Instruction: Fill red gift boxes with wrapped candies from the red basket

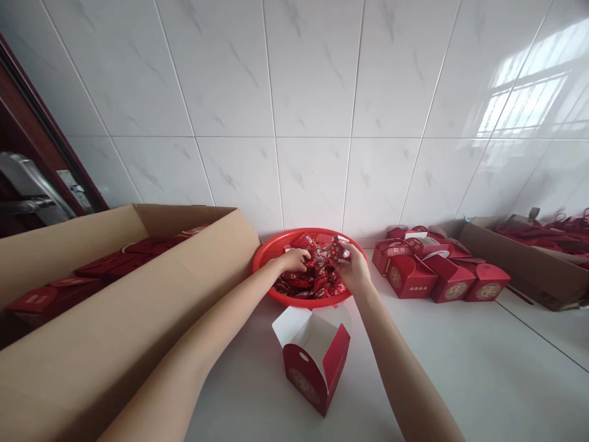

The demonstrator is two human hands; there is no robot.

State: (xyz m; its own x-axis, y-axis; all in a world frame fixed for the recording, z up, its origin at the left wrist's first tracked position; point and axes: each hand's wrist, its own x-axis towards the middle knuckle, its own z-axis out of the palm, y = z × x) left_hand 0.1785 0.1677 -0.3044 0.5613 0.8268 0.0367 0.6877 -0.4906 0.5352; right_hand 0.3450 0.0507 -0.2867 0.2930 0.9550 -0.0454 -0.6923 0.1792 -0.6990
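Observation:
A red plastic basket (pixel 264 258) against the wall holds many small red-wrapped candies (pixel 313 279). My left hand (pixel 295 261) reaches into its left side with curled fingers among the candies; what they grip, if anything, is hidden. Over the right rim, my right hand (pixel 355 265) grips red wrapped candies (pixel 339 250), one with white dots. Nearer to me, between my forearms, stands a red gift box (pixel 317 362) with its flaps up and its white inside showing. From this angle no candy shows inside it.
A long cardboard carton (pixel 184 294) on the left contains red boxes (pixel 55 294). To the right, several closed red gift boxes (pixel 414 276) stand together. Beyond them, another cardboard carton (pixel 529 261) holds dark red items. White tiles (pixel 313 178) cover the wall behind.

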